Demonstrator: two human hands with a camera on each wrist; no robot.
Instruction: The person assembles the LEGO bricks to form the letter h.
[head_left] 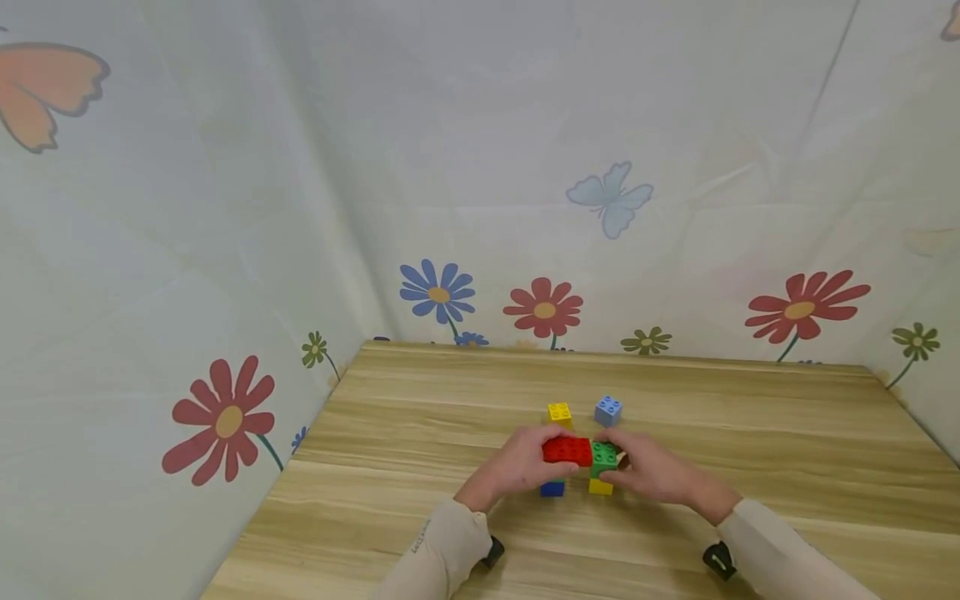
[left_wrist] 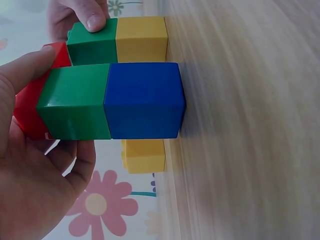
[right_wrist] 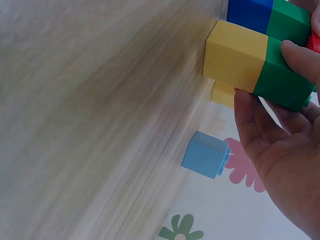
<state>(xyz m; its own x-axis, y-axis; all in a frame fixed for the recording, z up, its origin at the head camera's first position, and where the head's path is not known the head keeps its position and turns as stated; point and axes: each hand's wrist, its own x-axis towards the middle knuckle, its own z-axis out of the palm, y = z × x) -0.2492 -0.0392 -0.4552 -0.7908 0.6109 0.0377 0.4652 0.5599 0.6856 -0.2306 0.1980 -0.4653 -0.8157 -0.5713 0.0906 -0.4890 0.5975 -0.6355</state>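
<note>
Pale cloth printed with flowers and butterflies stands behind and to the left of a wood-grain table. On this table two small columns of studded toy building blocks stand side by side, between the hands of a person. In the left column, a dark blue block is the base, a green block sits on it, and a long red brick lies on top. The left hand grips this red brick between thumb and fingers, probably to keep it level and pressed on the green one. The right hand pinches the other green block, which is on a yellow block; I think this grip steadies the right column. Whether the red brick touches the right green block, I cannot tell.

Farther from the person are a loose yellow block and a light blue block, well apart from each other's sides, studs upward, perhaps put there to leave working space. Small dark lettering is on the left sleeve, but it is not legible. No brand can be read on the blocks.
</note>
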